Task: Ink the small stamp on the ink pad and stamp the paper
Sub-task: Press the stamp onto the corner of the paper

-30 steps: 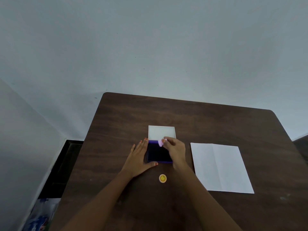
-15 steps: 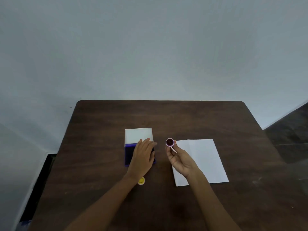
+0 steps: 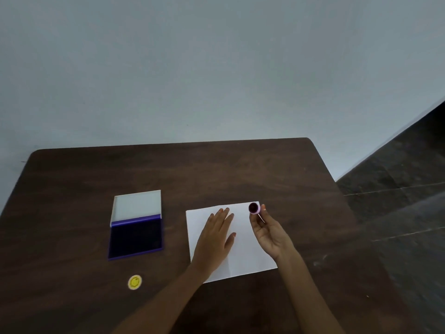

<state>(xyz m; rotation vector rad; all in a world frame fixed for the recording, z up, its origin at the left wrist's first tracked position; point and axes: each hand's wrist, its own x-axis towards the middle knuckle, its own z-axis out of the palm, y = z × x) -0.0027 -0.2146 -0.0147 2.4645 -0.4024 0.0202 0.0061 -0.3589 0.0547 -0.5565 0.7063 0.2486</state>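
A small pink round stamp with a dark inked face is pinched in the fingertips of my right hand, held above the far right corner of the white paper. The inked face is turned up toward me. My left hand lies flat, fingers spread, on the left half of the paper. The open ink pad, dark blue with a white lid folded back, sits on the table to the left of the paper, with no hand on it.
A small yellow round cap lies on the dark wooden table in front of the ink pad. The table's right edge drops to a dark tiled floor. A pale wall stands behind.
My left hand left the ink pad and came to rest flat on the paper. My right hand carried the stamp to the right, over the paper's far corner. The view swung right.
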